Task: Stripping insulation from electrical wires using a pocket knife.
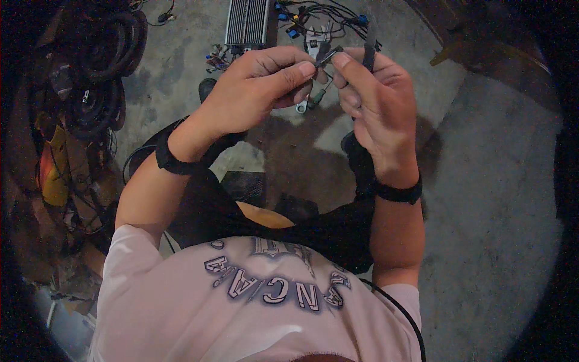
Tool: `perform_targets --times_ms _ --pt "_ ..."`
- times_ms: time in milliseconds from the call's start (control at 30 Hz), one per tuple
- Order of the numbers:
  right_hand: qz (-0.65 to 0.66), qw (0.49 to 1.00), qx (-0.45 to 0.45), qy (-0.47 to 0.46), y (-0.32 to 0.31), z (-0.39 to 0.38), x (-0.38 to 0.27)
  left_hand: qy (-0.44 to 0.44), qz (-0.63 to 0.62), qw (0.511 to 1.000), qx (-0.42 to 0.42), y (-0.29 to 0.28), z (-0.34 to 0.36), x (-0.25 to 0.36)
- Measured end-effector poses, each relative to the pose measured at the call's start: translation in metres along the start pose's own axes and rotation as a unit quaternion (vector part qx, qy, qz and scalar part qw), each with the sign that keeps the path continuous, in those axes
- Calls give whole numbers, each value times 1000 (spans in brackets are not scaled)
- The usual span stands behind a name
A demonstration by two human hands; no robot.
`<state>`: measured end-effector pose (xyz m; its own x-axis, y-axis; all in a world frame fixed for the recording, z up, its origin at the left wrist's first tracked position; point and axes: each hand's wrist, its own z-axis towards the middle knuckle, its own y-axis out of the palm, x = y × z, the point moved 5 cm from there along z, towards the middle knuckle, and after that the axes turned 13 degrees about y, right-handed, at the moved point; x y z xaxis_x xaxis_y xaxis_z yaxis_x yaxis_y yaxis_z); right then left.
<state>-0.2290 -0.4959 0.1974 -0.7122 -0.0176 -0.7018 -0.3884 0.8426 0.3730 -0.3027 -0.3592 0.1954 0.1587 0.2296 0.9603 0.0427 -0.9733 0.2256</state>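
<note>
Both hands are raised in front of me over a concrete floor. My left hand (pixel 259 87) pinches the end of a thin dark cable (pixel 329 56) between thumb and fingers. My right hand (pixel 377 99) grips the same cable, whose black sleeved part (pixel 369 51) sticks up above its fingers. The fingertips of the two hands nearly meet. Black bands sit on both wrists.
On the floor beyond my hands lie a ribbed metal controller box (pixel 247 23), wiring with blue connectors (pixel 319 18) and an adjustable wrench (pixel 315 90). Coiled black cables and hoses (pixel 99 66) pile up at the left. A wooden piece (pixel 476 48) sits at upper right.
</note>
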Motion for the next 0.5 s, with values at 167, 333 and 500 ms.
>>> perform_targets --times_ms 167,333,500 --pt "-21 999 45 4 3 0 -4 2 32 999 -16 0 1 4" --pt "-114 991 70 -23 0 -2 -7 17 10 999 -30 2 -3 3" --pt "-337 927 96 -130 -1 -17 -19 45 -11 999 -28 -1 -5 8"
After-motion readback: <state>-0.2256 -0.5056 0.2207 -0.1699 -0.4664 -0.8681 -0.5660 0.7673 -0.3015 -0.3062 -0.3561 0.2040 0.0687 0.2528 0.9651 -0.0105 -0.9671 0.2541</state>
